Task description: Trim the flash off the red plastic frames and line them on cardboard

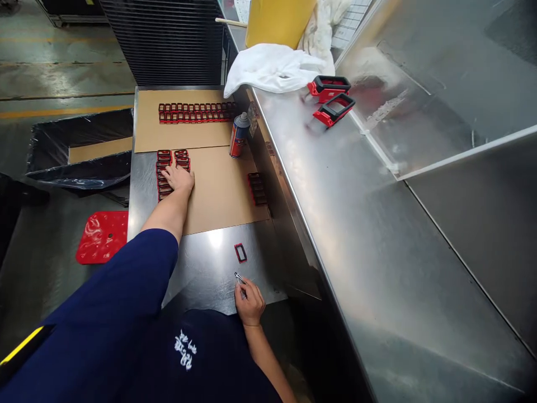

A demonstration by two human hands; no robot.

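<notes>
My left hand reaches out over two columns of small red-and-black rectangular frames. Its fingers are spread and lie on the left column, while the palm partly covers the right column. Between the fingers and thumb of my right hand is a small silver tool that looks like nail clippers, its head pointing away from me. Just beyond that tool, a single red-and-black frame lies flat on the metal table.
Cardboard sheets cover part of the table. Two rows of frames lie at the back, near a spray can. More frames sit by the raised steel ledge, which carries a white cloth and two larger red-and-black parts.
</notes>
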